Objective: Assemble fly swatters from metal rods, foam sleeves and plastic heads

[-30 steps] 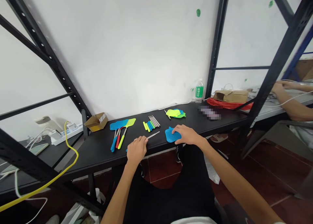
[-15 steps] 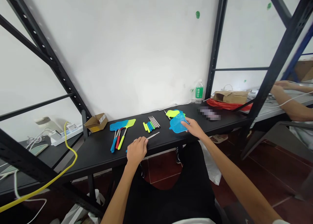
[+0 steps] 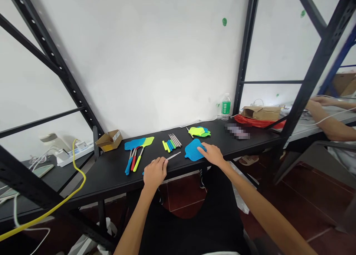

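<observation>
My left hand [image 3: 155,171] is closed around a fly swatter handle with a thin metal rod [image 3: 174,155] sticking out to the right; a bit of blue grip shows at its left side. In my right hand [image 3: 211,154] is a blue fly swatter head [image 3: 194,150], pinched at its right edge, a short way from the rod's tip and apart from it. Behind lie several coloured grips [image 3: 169,145] and metal rods [image 3: 175,140] side by side. More yellow-green and blue swatter heads [image 3: 197,131] are piled beyond my right hand. Whole fly swatters [image 3: 134,162] lie fanned out at the left.
On the black table [image 3: 105,177] stand an opened cardboard box [image 3: 109,141] at left and a water bottle [image 3: 226,107] at back right. A blurred-out item [image 3: 237,131] lies near it. Black metal shelf posts flank both sides. A person's arm [image 3: 329,118] is at far right.
My right hand has carried the blue swatter head leftward, off the pile and nearer the rod. My left hand has stayed in place with the handle.
</observation>
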A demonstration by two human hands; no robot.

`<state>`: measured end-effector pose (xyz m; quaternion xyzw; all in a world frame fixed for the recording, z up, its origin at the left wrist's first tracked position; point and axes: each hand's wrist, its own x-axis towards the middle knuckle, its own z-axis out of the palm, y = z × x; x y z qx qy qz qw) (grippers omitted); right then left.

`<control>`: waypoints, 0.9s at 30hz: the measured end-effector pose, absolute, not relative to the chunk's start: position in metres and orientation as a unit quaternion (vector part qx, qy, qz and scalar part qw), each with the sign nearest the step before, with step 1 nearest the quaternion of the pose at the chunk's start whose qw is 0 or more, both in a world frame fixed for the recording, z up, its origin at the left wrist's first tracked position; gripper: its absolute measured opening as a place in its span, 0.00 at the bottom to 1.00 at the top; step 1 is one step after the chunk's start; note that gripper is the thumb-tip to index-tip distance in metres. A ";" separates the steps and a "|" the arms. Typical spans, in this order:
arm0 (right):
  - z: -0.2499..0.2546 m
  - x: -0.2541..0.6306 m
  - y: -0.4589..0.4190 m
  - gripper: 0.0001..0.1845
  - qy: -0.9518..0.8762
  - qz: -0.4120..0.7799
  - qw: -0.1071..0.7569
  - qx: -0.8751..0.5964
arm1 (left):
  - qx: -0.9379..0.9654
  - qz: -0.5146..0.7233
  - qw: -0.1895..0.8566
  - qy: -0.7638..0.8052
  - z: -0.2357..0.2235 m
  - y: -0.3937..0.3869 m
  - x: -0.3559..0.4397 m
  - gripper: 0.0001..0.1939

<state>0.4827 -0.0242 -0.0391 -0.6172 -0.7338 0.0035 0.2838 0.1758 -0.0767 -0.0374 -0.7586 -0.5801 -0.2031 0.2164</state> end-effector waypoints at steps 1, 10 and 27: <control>-0.039 0.482 -0.025 0.22 -0.733 0.000 0.285 -0.617 | -0.758 -0.204 0.217 -0.581 -0.037 -0.077 0.176 0.20; -0.037 0.487 -0.020 0.29 -0.737 0.072 0.347 -0.576 | -0.758 -0.212 0.205 -0.582 -0.036 -0.078 0.177 0.19; -0.043 0.502 -0.004 0.17 -0.713 0.338 0.470 -0.396 | -0.758 -0.224 0.201 -0.579 -0.038 -0.077 0.176 0.19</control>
